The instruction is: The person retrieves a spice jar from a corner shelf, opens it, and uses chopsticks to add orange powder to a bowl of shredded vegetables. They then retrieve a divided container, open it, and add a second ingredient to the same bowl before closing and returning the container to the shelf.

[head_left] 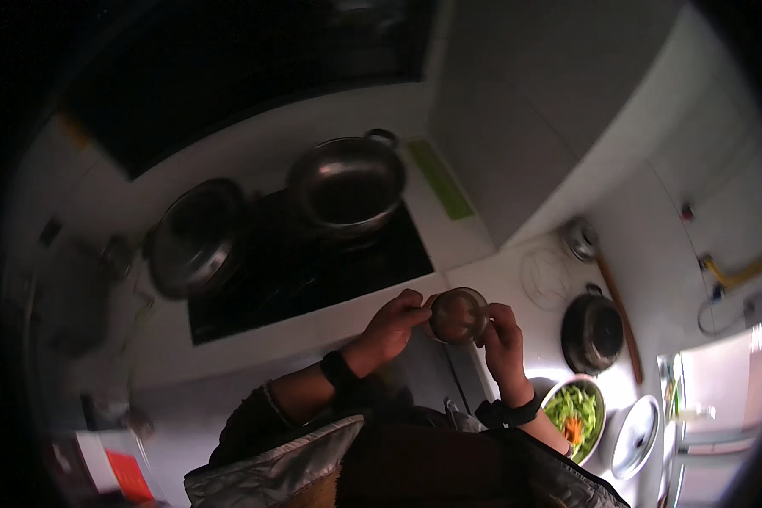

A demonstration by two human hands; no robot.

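Both hands hold a small, round, see-through container [459, 315] in front of my body, past the counter's front edge. My left hand [392, 327] grips it from the left, thumb against its rim. On the other side, the fingers of my right hand [505, 340] pinch its edge. Poor light hides what the container holds, if anything. Beyond my hands lies a black cooktop [311, 279]. A metal wok or pan [349, 181] stands on its far right part, and a second pan [197, 238], seemingly covered by a glass lid, stands at its left.
Along the right counter stand a dark pot [594, 333], a bowl of cut green and orange vegetables [571, 413] and a white round lid or dish [635, 438]. A long wooden stick [619, 311] lies by the wall. A green strip [440, 180] is beside the cooktop.
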